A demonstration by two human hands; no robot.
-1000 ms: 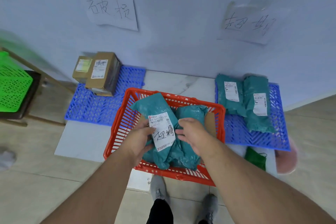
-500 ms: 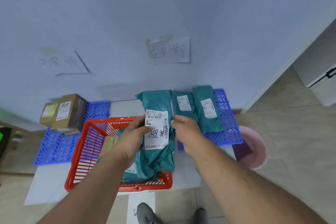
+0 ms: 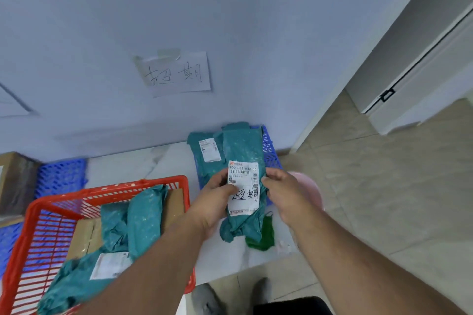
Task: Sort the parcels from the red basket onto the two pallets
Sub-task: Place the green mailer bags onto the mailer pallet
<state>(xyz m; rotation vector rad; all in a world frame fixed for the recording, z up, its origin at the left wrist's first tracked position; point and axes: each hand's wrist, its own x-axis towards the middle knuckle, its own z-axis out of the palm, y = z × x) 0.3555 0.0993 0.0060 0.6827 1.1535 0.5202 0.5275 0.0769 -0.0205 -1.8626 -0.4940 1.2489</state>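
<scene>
I hold a teal parcel bag (image 3: 243,146) with a white handwritten label upright in front of me, over the right blue pallet (image 3: 268,146). My left hand (image 3: 212,199) grips its left side and my right hand (image 3: 284,194) grips its right edge. Behind it, another teal parcel (image 3: 204,153) lies on that pallet. The red basket (image 3: 41,207) at lower left holds several teal bags (image 3: 143,217) and a brown box (image 3: 84,238). The left blue pallet (image 3: 61,176) carries a cardboard box (image 3: 15,179), cut off by the frame edge.
A paper sign (image 3: 176,74) is taped to the wall above the right pallet. A pink basin (image 3: 312,189) sits right of the pallet, and a green bag (image 3: 263,233) lies on the white floor slab. A doorway (image 3: 409,71) opens at right. My shoes (image 3: 207,299) are at the bottom.
Both hands have lifted the labelled teal parcel out of the red basket and carried it right, to above the right pallet. The view has swung right with it.
</scene>
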